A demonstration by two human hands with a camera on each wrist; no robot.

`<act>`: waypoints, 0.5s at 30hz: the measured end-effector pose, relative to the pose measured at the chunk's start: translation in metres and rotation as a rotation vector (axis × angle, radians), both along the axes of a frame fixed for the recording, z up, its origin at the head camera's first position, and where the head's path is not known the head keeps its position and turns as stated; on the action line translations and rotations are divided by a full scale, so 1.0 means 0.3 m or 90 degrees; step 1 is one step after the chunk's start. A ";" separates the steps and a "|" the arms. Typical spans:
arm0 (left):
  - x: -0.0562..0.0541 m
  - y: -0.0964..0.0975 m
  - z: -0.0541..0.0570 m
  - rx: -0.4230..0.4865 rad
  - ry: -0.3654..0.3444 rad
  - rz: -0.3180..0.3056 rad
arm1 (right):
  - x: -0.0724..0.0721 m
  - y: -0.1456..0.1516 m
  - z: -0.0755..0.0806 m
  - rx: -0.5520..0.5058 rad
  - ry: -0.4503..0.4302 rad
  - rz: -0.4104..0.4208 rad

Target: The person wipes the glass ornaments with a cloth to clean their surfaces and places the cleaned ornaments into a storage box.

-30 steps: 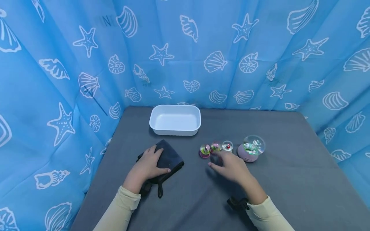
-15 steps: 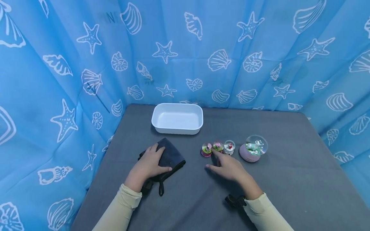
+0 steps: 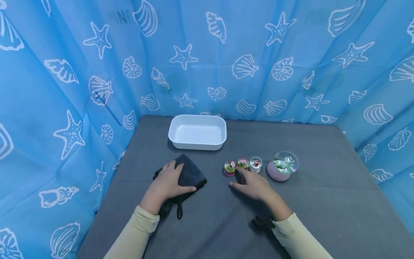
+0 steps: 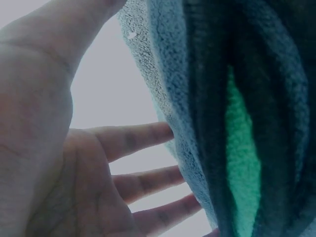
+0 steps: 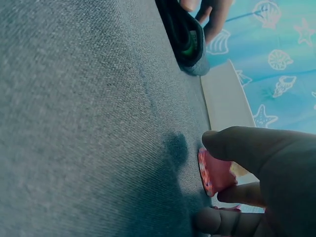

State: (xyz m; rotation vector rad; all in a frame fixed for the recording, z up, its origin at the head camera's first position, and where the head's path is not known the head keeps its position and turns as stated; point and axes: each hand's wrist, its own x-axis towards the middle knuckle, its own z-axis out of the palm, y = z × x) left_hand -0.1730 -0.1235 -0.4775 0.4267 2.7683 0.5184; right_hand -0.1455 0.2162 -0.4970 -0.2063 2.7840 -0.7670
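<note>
A folded dark towel (image 3: pixel 191 173) with a black edge and hanging loop lies on the left. My left hand (image 3: pixel 166 187) rests on it, fingers spread; the left wrist view shows straight fingers (image 4: pixel 143 185) against its fuzzy fabric. To the right, three small snow globes stand close together: a pink-based one (image 3: pixel 229 167), a middle one (image 3: pixel 243 163) and a white-based one (image 3: pixel 255 164). My right hand (image 3: pixel 255 185) is just in front of them, its index fingertip near the pink-based one, thumb apart. Whether that fingertip touches it, I cannot tell. The middle globe's base is partly hidden.
A larger snow globe (image 3: pixel 282 167) with a pale purple base stands right of the small ones. A white rectangular bin (image 3: pixel 197 146) sits toward the back of the grey-covered table (image 3: pixel 323 208). Behind hangs a blue shell-print curtain (image 3: pixel 220 72).
My right hand has shifted slightly left, its index finger moving from in front of the middle globe toward the pink-based one. The left hand stays on the towel. The head view has shifted slightly.
</note>
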 end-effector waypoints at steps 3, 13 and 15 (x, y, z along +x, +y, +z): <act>0.002 0.002 0.005 -0.004 0.001 0.001 | 0.005 0.003 -0.003 -0.013 0.013 0.008; 0.006 0.007 0.012 -0.015 0.002 0.002 | -0.029 -0.006 -0.015 -0.002 0.006 0.015; 0.008 0.007 0.009 -0.015 0.000 0.001 | -0.035 -0.006 -0.019 -0.003 0.007 0.012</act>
